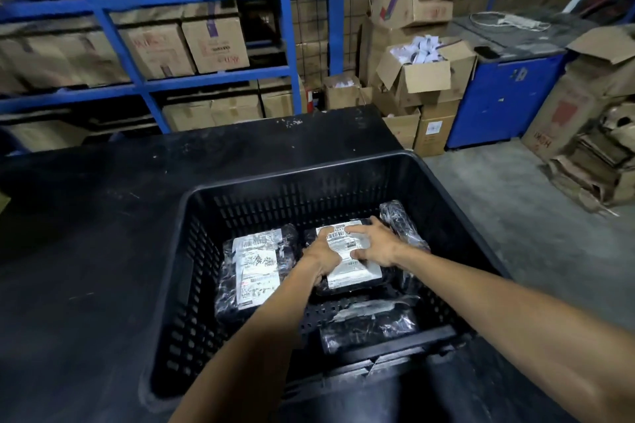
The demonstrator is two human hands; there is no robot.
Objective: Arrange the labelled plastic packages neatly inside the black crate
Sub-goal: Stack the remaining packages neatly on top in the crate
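A black slatted crate (192, 216) stands on a black table. Both my hands reach into it and hold one labelled plastic package (354, 273) lying flat in the middle of the floor. My left hand (324, 259) grips its left edge. My right hand (372, 244) lies on its top right, fingers spread over the label. A second labelled package (256, 268) lies flat to the left. A dark wrapped package (402, 225) leans against the right wall. Another dark package (369, 323) rests near the front wall, label not visible.
The black table (86, 251) extends left and behind the crate. Blue shelving (137, 79) with cardboard boxes stands beyond. Open cartons (422, 75), a blue cabinet (498, 99) and flattened cardboard (591, 161) sit on the concrete floor at right.
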